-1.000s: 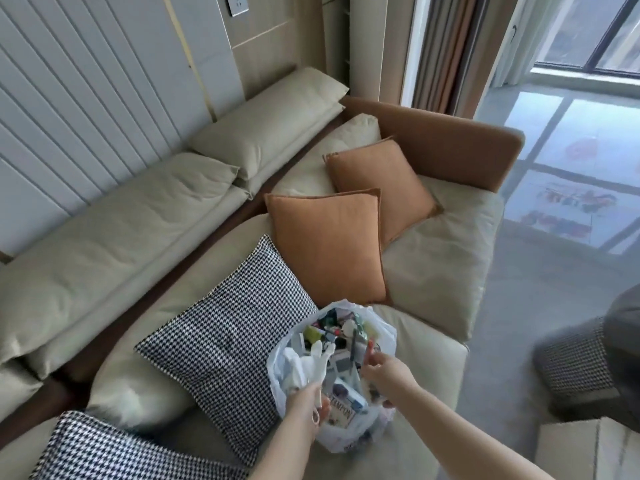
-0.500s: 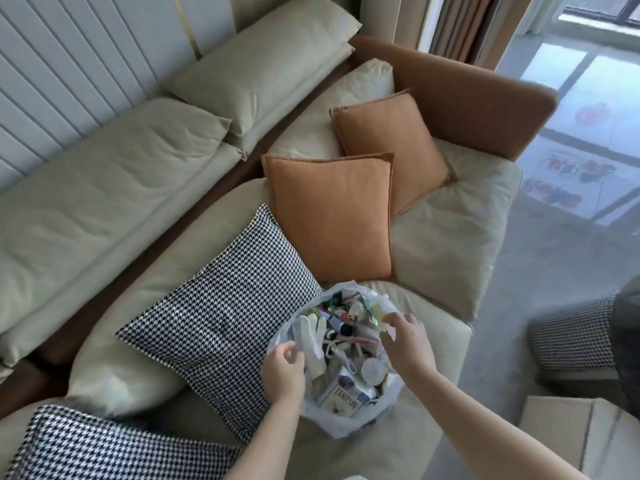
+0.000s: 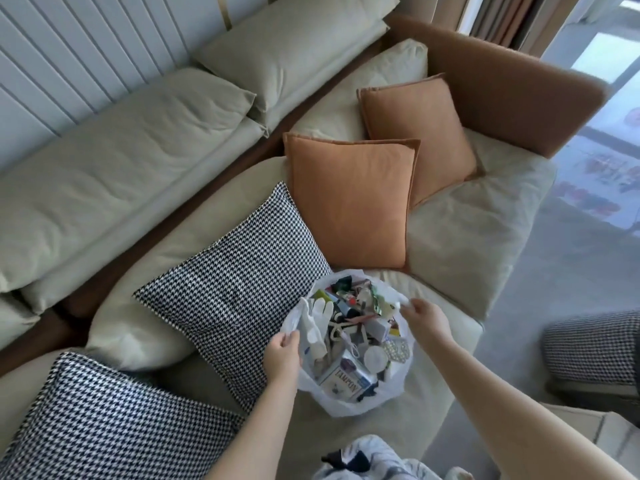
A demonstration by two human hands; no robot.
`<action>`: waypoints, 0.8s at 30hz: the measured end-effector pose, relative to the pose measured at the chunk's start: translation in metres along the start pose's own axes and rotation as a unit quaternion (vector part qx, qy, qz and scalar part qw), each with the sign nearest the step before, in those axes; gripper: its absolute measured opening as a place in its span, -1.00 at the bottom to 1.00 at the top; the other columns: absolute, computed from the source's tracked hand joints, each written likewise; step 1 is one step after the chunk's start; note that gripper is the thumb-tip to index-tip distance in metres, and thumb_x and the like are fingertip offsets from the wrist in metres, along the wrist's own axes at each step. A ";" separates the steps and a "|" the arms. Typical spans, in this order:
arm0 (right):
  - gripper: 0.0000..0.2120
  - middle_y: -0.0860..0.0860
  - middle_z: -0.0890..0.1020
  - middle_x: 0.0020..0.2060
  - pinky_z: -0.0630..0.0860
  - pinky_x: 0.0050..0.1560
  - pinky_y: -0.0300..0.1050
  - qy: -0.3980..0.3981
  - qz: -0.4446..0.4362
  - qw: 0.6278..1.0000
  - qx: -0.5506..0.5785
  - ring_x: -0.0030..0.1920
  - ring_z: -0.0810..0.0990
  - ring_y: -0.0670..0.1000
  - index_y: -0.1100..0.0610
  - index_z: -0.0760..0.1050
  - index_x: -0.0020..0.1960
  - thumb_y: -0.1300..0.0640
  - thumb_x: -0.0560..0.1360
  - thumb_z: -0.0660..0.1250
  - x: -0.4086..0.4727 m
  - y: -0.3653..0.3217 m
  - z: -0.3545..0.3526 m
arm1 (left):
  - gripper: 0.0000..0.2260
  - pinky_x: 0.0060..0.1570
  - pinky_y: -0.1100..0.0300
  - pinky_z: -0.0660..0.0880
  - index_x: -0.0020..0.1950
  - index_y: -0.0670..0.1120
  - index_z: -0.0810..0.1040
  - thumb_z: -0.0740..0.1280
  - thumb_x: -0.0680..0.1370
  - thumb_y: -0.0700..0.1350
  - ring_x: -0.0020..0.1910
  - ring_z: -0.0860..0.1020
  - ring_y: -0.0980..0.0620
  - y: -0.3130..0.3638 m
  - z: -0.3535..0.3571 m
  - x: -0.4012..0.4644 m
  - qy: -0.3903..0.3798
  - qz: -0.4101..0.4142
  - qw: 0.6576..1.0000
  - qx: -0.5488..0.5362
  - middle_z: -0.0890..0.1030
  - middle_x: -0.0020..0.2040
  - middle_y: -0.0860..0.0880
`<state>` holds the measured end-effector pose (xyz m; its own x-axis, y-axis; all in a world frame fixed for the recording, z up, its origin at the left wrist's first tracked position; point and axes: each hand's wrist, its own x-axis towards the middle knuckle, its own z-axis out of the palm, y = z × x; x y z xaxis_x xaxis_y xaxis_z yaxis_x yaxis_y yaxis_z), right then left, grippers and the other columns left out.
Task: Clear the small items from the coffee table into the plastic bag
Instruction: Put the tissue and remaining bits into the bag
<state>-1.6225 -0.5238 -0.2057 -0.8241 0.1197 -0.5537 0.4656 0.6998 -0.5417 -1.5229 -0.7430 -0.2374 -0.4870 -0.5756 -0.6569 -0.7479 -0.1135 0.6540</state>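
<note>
Beige sofa seat under everything, cushions just beyond. Plastic bag sitting between both hands, mouth up. Left hand pinching the near-left rim, right hand pinching the far-right rim, equally close. Crammed inside: white glove, tampon box, round lid, probably packets; blurred. No coffee table visible.

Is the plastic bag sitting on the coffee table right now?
No. The plastic bag rests on the sofa seat, its mouth held open by the left hand and the right hand.
</note>
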 end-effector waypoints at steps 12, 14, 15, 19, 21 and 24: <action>-0.77 0.08 0.62 -0.08 0.39 -0.02 -0.13 0.030 -0.029 0.968 0.246 -0.07 0.52 0.02 0.23 0.59 0.14 0.24 0.50 0.35 -0.017 -0.006 -0.064 | -0.80 -0.56 0.29 0.18 -0.31 -0.15 0.53 0.29 0.52 -0.28 -0.56 0.26 0.12 0.063 -0.018 -0.065 -0.005 0.042 0.985 -0.166 0.39 -0.57 0.07; -0.74 0.11 0.62 -0.02 0.40 0.01 -0.12 0.027 -0.030 0.975 0.217 -0.03 0.51 0.02 0.24 0.57 0.18 0.25 0.50 0.34 -0.021 -0.001 -0.061 | -0.73 -0.53 0.26 0.16 -0.38 -0.14 0.46 0.28 0.54 -0.26 -0.55 0.24 0.12 0.052 -0.017 -0.072 -0.018 0.055 0.987 -0.148 0.36 -0.58 0.06; -0.73 0.11 0.61 -0.02 0.39 0.00 -0.13 0.020 -0.025 0.981 0.191 -0.05 0.50 0.02 0.24 0.56 0.19 0.25 0.51 0.33 -0.023 0.004 -0.059 | -0.70 -0.49 0.24 0.17 -0.40 -0.14 0.41 0.27 0.55 -0.24 -0.54 0.25 0.10 0.046 -0.017 -0.074 -0.023 0.053 0.989 -0.134 0.35 -0.55 0.02; -0.70 0.08 0.57 -0.06 0.37 -0.07 -0.15 0.011 -0.013 0.993 0.118 -0.17 0.48 0.02 0.23 0.52 0.24 0.27 0.51 0.30 -0.029 0.017 -0.054 | -0.71 -0.40 0.22 0.28 -0.36 -0.17 0.38 0.23 0.58 -0.23 -0.46 0.34 0.04 0.035 -0.023 -0.073 -0.023 0.028 0.996 -0.085 0.40 -0.45 -0.07; -0.68 0.12 0.62 0.04 0.40 -0.07 -0.12 0.020 -0.017 0.995 0.101 -0.19 0.49 0.03 0.21 0.52 0.24 0.30 0.49 0.30 -0.032 0.015 -0.054 | -0.72 -0.32 0.20 0.33 -0.37 -0.17 0.40 0.23 0.56 -0.22 -0.41 0.40 0.01 0.037 -0.027 -0.072 -0.040 0.039 0.998 -0.040 0.45 -0.43 -0.08; -0.62 0.13 0.59 0.19 0.45 0.00 -0.09 0.020 -0.021 0.995 0.094 -0.06 0.52 0.06 0.19 0.50 0.26 0.33 0.45 0.31 -0.041 0.007 -0.054 | -0.72 -0.19 0.18 0.34 -0.39 -0.08 0.37 0.22 0.52 -0.27 -0.30 0.39 0.01 0.040 -0.032 -0.074 -0.053 0.049 0.997 -0.019 0.43 -0.37 -0.05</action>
<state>-1.6029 -0.4853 -0.1527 -0.8549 0.1233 -0.5039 0.4789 0.5610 -0.6752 -1.5026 -0.7305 -0.1503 -0.6036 -0.4963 -0.6240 -0.6780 -0.0924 0.7292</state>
